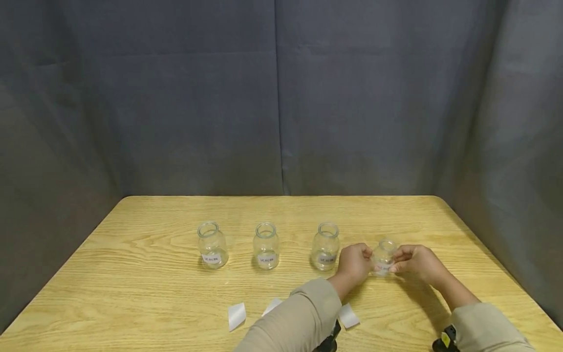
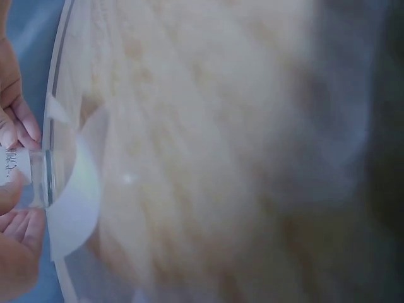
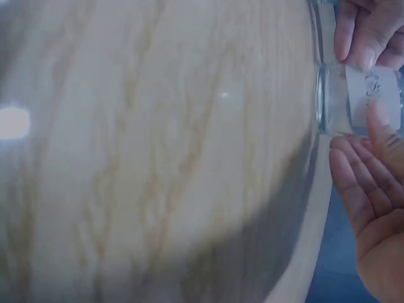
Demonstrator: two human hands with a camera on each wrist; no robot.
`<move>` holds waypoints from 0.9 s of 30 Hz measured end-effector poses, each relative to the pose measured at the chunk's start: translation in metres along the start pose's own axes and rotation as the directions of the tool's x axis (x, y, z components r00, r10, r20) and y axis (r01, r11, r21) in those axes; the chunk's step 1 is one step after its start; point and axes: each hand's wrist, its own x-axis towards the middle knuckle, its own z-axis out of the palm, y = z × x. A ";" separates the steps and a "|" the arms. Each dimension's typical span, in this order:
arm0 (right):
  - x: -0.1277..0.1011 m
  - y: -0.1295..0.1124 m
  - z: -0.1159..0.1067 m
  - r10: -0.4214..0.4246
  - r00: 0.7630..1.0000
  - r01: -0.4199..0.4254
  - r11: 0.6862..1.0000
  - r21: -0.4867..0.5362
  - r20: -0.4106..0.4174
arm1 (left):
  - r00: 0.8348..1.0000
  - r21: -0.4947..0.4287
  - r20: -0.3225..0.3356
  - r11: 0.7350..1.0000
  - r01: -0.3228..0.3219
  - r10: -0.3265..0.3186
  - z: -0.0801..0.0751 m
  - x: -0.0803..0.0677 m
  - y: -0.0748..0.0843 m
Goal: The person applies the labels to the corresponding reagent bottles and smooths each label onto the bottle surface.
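Note:
Both hands hold a small clear glass jar (image 1: 387,248) at the right side of the table. My left hand (image 1: 354,264) grips its left side, while my right hand (image 1: 419,264) grips it from the right. A white label (image 3: 371,88) with dark printed characters is on the jar's side, and thumbs press at it in the right wrist view. From the left wrist, the jar (image 2: 39,180) shows at the left edge with fingers on both sides of it. Part of the jar is hidden behind the fingers.
Three similar labelled glass jars stand in a row to the left: one far left (image 1: 212,242), one in the middle (image 1: 266,242), one beside my left hand (image 1: 326,242). White paper pieces (image 1: 236,315) lie near the front of the wooden table (image 1: 145,293). Dark curtains (image 1: 198,107) surround it.

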 end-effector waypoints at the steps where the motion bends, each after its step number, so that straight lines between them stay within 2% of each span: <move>1: 0.001 0.000 0.000 -0.001 1.000 0.001 1.000 -0.008 -0.001 | 1.000 -0.023 0.000 1.000 0.010 -0.010 0.001 0.000 -0.001; 4: 0.003 -0.002 0.001 0.003 1.000 -0.003 1.000 -0.026 0.010 | 0.999 -0.089 0.007 0.995 0.044 -0.044 0.002 0.002 -0.003; 7: 0.003 -0.005 0.000 0.016 0.999 -0.014 0.999 -0.037 0.035 | 0.997 -0.112 0.026 0.991 0.079 -0.077 0.000 0.003 -0.004; 12: -0.002 -0.012 -0.007 0.038 0.999 -0.034 0.995 -0.093 0.039 | 0.993 -0.081 0.078 0.992 0.095 -0.088 -0.009 0.004 -0.001; 15: -0.007 -0.016 -0.011 0.045 0.998 -0.040 0.991 -0.131 0.036 | 0.988 -0.071 0.130 0.993 0.097 -0.087 -0.017 0.001 0.000; 20: -0.014 -0.019 -0.008 0.018 1.000 -0.018 0.978 -0.207 -0.001 | 0.971 -0.077 0.234 0.995 0.068 -0.048 -0.042 -0.013 -0.004; 23: -0.018 -0.022 -0.002 -0.031 0.997 0.012 0.965 -0.263 -0.070 | 0.955 -0.089 0.297 0.995 0.040 -0.012 -0.063 -0.026 -0.008; 27: -0.023 -0.028 0.006 -0.097 0.985 0.051 0.954 -0.296 -0.143 | 0.943 -0.116 0.333 0.993 0.016 0.024 -0.095 -0.040 -0.016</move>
